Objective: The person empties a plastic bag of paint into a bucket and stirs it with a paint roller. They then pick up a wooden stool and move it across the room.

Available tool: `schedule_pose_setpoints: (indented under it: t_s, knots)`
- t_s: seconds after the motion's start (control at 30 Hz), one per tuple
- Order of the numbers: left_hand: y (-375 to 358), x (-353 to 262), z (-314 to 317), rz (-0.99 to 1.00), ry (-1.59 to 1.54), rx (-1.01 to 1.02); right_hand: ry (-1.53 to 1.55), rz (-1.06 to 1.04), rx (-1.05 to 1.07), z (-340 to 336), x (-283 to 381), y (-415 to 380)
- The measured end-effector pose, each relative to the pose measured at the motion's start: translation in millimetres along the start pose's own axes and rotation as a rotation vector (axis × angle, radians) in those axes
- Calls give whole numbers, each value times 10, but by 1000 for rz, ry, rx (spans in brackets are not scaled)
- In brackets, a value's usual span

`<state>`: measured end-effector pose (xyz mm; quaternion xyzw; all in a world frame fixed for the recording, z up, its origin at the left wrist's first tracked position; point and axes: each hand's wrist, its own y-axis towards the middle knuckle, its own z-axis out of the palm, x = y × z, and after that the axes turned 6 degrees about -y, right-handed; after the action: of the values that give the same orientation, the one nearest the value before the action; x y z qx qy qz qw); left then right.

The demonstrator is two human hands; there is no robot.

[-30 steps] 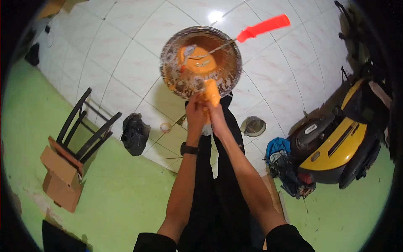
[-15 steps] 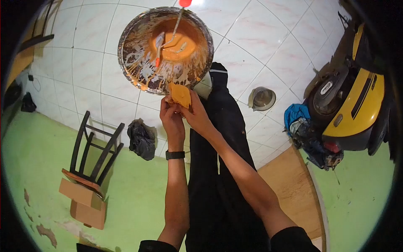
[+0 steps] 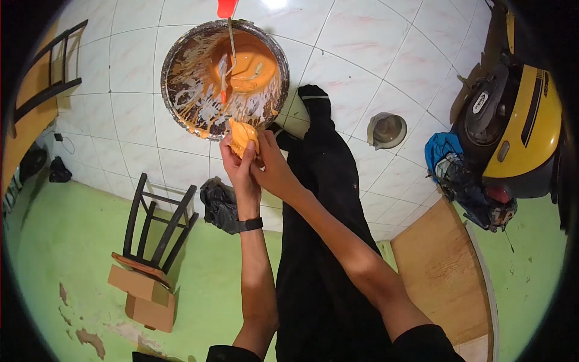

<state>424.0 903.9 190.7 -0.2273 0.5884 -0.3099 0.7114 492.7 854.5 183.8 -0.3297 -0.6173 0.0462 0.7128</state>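
Note:
Close to the near rim of a paint-streaked bucket [image 3: 167, 75], my left hand [image 3: 243, 175] and my right hand [image 3: 276, 169] are closed together around a soft-looking orange piece [image 3: 242, 135]. It appears coated in wet orange, and its exact kind does not show. The left thumb presses on its face, while the right fingers grip its right side. Orange paint [image 3: 250, 75] lies in the bucket. A bent metal rod [image 3: 233, 43] with a red handle [image 3: 227, 7] reaches into it, beside a slim tool with an orange end [image 3: 223, 96].
A clear round container [image 3: 388, 131] sits on the tiles to the right. Further right are a blue bag [image 3: 439, 146] and a yellow motor scooter [image 3: 523, 136]. A black plastic bag [image 3: 218, 204], a dark stool [image 3: 160, 226] and a cardboard box [image 3: 145, 295] are at left.
The orange piece has gone from spread flat to bunched and folded in my hands. My left thumb now lies over its front. The whole view has shifted slightly.

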Motion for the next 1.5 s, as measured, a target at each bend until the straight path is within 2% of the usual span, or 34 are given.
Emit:
schedule_pose_setpoints:
  t_s: [0.07,0.13,0.2,0.27,0.3,0.33,0.37,0.4,0.47,0.53,0.6,0.67,0.73,0.8,0.87,0.9,0.97,1.07,1.13,1.17,1.2,1.27,1.5]
  knots:
    - [-37,-23,11,-11,9,-31,-52,-58,5,-3,54,-40]
    - [-83,-65,42,74,82,-22,-108,-117,19,-4,77,-88]
    - [-110,-113,-32,47,100,-10,-94,-164,-2,24,92,-136]
    - [-120,-105,-174,-74,-7,-15,-142,-155,56,-52,164,-190]
    - [-153,-152,-193,-61,-15,-30,-192,-146,105,-117,239,-206]
    - [-192,-204,-209,-103,-159,6,-196,-158,127,-178,321,-209]
    - [-215,-245,-221,-140,-305,44,-349,-205,174,-252,449,-190]
    - [-225,-259,-246,-118,-318,31,-502,-256,220,-317,579,-159]
    - [-231,-263,-297,-57,-381,138,-566,-320,274,-425,758,3]
    - [-207,-280,-369,-44,-476,126,-519,-197,252,-504,858,220]
    - [-134,-199,-479,-43,-398,217,-416,-146,16,-555,1035,518]
    - [-52,-182,-504,5,-411,216,-379,-218,-257,-657,1172,927]
    - [8,-111,-524,85,-270,250,-419,-252,-410,-838,1200,1449]
    - [50,-85,-488,122,-299,215,-237,-201,-377,-882,1324,1860]
    - [95,-30,-516,49,-284,234,-64,-291,-211,-879,1374,2220]
    - [98,23,-539,65,-287,234,-111,-190,-114,-800,1571,2244]
    - [103,90,-598,56,-279,217,-176,-241,-69,-717,1655,2343]
    - [24,117,-655,60,-277,202,-300,-343,-47,-668,1688,2249]
    - [-47,75,-658,82,-288,192,-312,-531,-39,-633,1715,2051]
    - [-84,47,-660,74,-299,149,-468,-524,33,-703,1800,1883]
    - [-110,32,-669,65,-310,107,-371,-593,-17,-604,1836,1663]
    - [-110,40,-734,96,-313,134,-372,-636,-37,-656,1762,1481]
    - [-110,-55,-759,134,-372,171,-425,-519,-110,-618,1759,1279]
